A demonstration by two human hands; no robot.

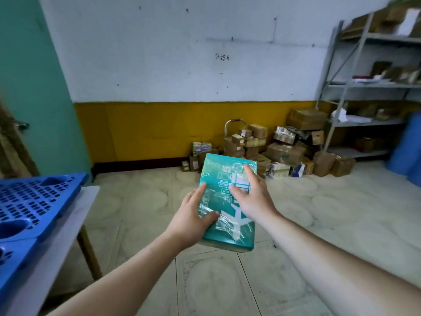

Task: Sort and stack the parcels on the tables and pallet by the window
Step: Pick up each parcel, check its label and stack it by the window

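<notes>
The blue pallet (pixel 29 201) sat on the counter (pixel 68 242) well left of the teal parcel (pixel 227 201). Cardboard boxes (pixel 284 151) were heaped on the floor beyond the parcel. Parcel up in mid-air: left hand (pixel 193 215) gripped its left edge, thumb on top; right hand (pixel 252 195) lay spread flat across it.

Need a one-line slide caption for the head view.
Both hands, left and right, hold a teal wrapped parcel above the floor.
</notes>
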